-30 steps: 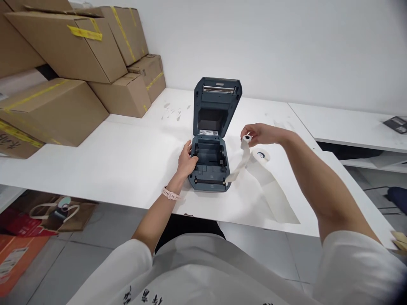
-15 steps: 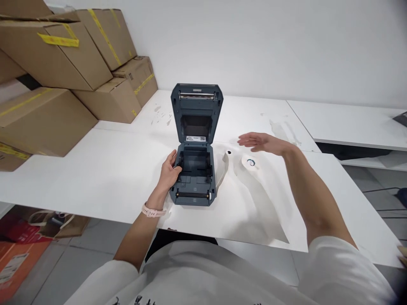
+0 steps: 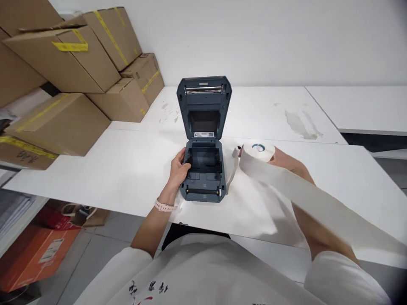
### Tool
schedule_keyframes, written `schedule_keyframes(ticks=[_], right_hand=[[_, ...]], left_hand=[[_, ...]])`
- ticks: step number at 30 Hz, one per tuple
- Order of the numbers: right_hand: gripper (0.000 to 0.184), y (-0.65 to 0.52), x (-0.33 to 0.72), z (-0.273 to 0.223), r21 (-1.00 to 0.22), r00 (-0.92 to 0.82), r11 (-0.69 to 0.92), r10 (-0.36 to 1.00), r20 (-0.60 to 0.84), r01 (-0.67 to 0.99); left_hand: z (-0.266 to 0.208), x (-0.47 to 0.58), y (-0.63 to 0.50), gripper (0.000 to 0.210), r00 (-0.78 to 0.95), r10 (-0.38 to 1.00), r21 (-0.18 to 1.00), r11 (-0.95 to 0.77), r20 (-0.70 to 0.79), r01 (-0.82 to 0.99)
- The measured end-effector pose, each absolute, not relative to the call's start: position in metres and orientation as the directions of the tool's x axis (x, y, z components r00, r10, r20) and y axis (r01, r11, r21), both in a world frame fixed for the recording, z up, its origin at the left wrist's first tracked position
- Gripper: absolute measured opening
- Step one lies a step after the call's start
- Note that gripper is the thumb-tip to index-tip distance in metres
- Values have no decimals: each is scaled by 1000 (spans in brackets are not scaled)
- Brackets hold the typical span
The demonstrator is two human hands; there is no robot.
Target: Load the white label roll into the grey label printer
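A dark grey label printer (image 3: 203, 166) sits on the white table, its lid (image 3: 205, 103) raised and its inside bay bare of any roll. My left hand (image 3: 178, 171) grips the printer's left side, thumb over the rim. To the right, my right hand (image 3: 288, 162) is wrapped around the far side of a white label roll (image 3: 269, 151) with a blue-ringed core; most of its fingers are hidden. From the roll a long white strip (image 3: 305, 192) runs across my right forearm toward the lower right. Between printer and roll stands a thin curled white strip (image 3: 233, 167).
Taped cardboard boxes (image 3: 60, 123) are stacked at the table's left. A white wall (image 3: 254, 42) rises behind. Below on the left are an orange box (image 3: 41, 254) and a bag (image 3: 92, 216). Another white table (image 3: 372, 110) adjoins at right.
My right hand has come down from above the label roll and closed around it. The roll's loose strip now lies across my forearm. My left hand keeps its hold on the printer.
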State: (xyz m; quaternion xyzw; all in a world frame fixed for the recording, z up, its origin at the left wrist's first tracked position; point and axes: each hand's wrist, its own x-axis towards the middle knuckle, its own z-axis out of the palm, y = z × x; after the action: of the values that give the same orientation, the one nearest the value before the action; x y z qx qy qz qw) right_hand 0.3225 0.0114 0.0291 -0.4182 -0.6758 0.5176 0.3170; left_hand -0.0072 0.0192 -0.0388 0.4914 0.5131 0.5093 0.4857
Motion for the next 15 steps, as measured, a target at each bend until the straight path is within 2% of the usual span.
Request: schedule_keyframes(ticks=[3,5,7,10,12,15], right_hand=[[59,15,278,73,-852,-582,360,809,82,381],[61,21,241,87,-678,-578,463,813,70,570],[61,29,205,88,-472,-567,498,824,-4,727],[60,43,169,72,-232,-531,496,839,-123,837],[61,52,157,58,-153,-509,486,838,-198,860],[65,57,153,41,-113,-491,480,828,-271,870]], left_hand=[[-41,-8,20,83,-32,999,999,-34,34,20],[-43,-9,21,83,-21,999,999,-38,38,26],[-45,-10,22,84,-14,999,999,-35,35,34],[-50,-11,24,82,-7,999,998,-45,45,44],[-53,-11,26,81,-7,999,997,-39,40,59],[-57,-11,27,82,-10,1000,997,-26,27,75]])
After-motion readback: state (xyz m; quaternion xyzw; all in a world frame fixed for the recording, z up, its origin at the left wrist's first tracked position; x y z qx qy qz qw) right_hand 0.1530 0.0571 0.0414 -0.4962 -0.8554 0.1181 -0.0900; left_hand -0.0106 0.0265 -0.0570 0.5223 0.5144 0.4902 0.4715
